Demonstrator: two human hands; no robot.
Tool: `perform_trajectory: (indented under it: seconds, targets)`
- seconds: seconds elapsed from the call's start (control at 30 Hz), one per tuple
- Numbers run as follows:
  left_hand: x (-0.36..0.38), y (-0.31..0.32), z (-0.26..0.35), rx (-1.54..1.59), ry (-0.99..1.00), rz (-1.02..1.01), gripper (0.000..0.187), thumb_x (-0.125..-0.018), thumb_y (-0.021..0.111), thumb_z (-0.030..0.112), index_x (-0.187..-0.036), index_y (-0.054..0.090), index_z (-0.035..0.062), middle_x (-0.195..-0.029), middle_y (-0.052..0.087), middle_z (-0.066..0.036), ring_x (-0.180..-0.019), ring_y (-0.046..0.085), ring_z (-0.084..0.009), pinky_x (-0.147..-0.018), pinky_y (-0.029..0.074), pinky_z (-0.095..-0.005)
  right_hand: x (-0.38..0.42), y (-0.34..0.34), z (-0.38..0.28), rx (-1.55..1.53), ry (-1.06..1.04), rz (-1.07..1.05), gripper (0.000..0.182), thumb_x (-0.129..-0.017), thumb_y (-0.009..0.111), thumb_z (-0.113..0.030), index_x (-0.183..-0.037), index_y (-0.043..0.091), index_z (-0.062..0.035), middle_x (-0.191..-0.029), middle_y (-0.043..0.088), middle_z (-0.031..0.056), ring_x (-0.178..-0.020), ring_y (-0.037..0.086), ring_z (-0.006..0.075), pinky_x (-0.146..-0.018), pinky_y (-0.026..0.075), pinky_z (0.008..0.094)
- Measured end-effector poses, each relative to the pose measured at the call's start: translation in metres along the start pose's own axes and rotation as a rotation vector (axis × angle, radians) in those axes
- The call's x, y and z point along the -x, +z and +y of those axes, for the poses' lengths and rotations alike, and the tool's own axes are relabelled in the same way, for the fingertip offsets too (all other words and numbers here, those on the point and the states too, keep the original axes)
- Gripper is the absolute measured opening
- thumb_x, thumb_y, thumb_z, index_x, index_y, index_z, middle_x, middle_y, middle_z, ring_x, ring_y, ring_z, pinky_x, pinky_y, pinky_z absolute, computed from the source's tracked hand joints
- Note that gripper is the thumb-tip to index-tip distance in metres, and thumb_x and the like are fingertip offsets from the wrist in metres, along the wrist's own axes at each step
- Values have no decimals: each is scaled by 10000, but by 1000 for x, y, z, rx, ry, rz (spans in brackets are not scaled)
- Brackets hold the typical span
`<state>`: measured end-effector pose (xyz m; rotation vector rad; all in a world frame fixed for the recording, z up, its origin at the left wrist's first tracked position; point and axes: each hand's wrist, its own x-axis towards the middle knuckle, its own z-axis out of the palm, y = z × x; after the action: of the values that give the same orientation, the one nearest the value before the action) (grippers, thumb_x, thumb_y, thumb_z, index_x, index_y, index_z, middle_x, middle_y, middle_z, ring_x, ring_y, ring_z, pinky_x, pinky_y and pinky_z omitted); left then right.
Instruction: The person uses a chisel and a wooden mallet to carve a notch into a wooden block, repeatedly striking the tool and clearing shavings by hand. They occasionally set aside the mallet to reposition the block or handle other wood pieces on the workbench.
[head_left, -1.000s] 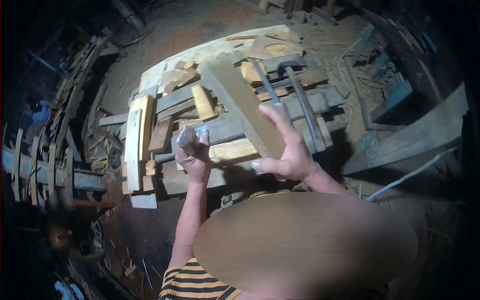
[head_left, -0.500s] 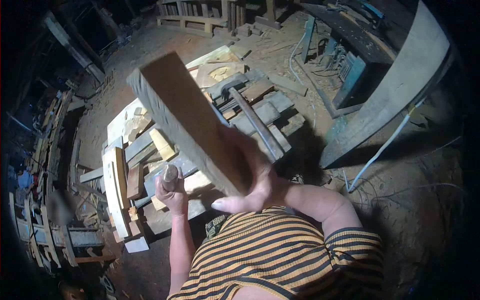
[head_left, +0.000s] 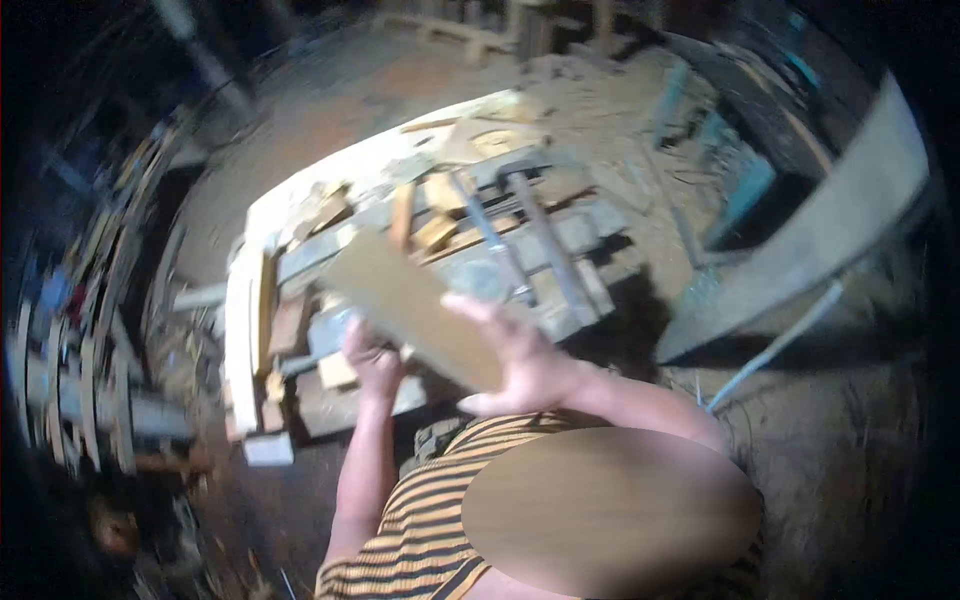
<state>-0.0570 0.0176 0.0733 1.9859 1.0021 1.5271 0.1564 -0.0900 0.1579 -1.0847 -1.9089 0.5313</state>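
Note:
A flat wooden board [head_left: 415, 305] is held up at an angle over the workbench, its broad face showing. My right hand [head_left: 525, 365] grips its lower right end, fingers on the upper edge and thumb near the lower edge. Left of the board, my left hand [head_left: 373, 365] is closed; blur and the board hide what it holds. Behind the board, a hammer [head_left: 550, 240] with a long handle lies on the bench beside a narrow bluish tool [head_left: 490, 225]. Small wood blocks [head_left: 436, 233] sit near them.
Wood pieces cover the low workbench [head_left: 330, 425]. A long pale curved plank [head_left: 810, 245] slants up at the right, by a light-coloured hose [head_left: 775, 345]. Slatted wood [head_left: 90, 390] stands at the left. A dark machine table with teal parts [head_left: 745, 190] is at the upper right.
The board has tipped and come lower, now showing its broad face. My left hand has turned, and its rounded wooden handle end no longer shows clearly. The view has shifted, revealing the bluish tool.

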Motion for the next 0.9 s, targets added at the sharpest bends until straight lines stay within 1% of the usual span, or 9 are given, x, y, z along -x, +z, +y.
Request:
perform_trajectory:
  seconds: [0.13, 0.2, 0.27, 0.33, 0.4, 0.6, 0.67, 0.77, 0.9]
  targets:
    - [3, 1, -2, -150, -9, 25, 191, -663, 675, 8, -836, 595, 26, -784, 590, -145, -720, 582, -327, -635, 456, -378, -9, -22, -25, -210, 13, 321, 933, -556, 788, -247, -1339, 332, -22, -1184, 449, 113, -1056, 495, 216, -934, 401, 342]
    - [2, 4, 3, -102, -11, 82, 226, -641, 685, 15, -843, 583, 27, -776, 577, -156, -725, 575, -355, -630, 456, -385, 4, -19, -29, -769, 272, 404, 889, -540, 766, -210, -1307, 356, -26, -1121, 432, 85, -930, 484, 159, -861, 406, 279]
    - [1, 7, 7, -120, 58, 103, 264, -613, 701, 32, -840, 568, 29, -760, 561, -152, -716, 570, -352, -615, 454, -386, 16, 4, 8, -639, 48, 398, 837, -540, 754, -207, -1273, 384, -46, -1077, 438, 64, -880, 465, 137, -809, 402, 250]
    - [-4, 7, 12, -126, 26, 70, 274, -599, 711, 44, -823, 553, 30, -748, 544, -149, -699, 561, -351, -593, 447, -393, 6, 9, 8, 159, 10, 47, 992, -530, 771, -237, -1390, 309, -62, -1094, 468, 49, -912, 488, 133, -824, 419, 276]
    - [-6, 6, 6, -141, 42, 95, 264, -602, 709, 52, -809, 545, 37, -726, 527, -141, -684, 559, -343, -580, 442, -395, 6, 1, 3, -27, 88, 21, 1076, -524, 796, -284, -1418, 259, -19, -1134, 480, 116, -1051, 511, 265, -924, 424, 373]
    - [-2, 5, 1, -122, 59, 116, 249, -623, 710, 62, -802, 539, 33, -710, 516, -137, -654, 552, -327, -572, 435, -368, 12, 3, -14, -944, 107, 591, 748, -532, 771, -232, -1193, 453, -82, -1098, 466, 90, -986, 493, 188, -849, 423, 314]
    - [-4, 5, 2, -109, 65, 126, 253, -621, 715, 65, -797, 535, 34, -710, 516, -133, -654, 551, -325, -570, 432, -364, 17, 26, 7, -195, 114, 324, 947, -568, 804, -261, -1371, 337, -78, -1154, 492, 83, -1005, 490, 213, -874, 426, 347]
    - [-6, 3, 1, -179, 62, 104, 250, -627, 716, 73, -791, 531, 35, -711, 515, -131, -660, 555, -325, -571, 433, -362, 2, 5, -11, 196, 38, 23, 1038, -539, 795, -256, -1417, 274, -71, -1112, 491, 80, -991, 483, 187, -854, 420, 337]
    - [-3, 1, 5, -159, 39, 119, 229, -631, 697, 75, -783, 526, 52, -707, 515, -126, -662, 556, -336, -565, 435, -386, 0, -6, -27, -535, 254, 483, 910, -507, 785, -256, -1278, 365, -20, -1076, 462, 69, -909, 486, 149, -830, 414, 285]
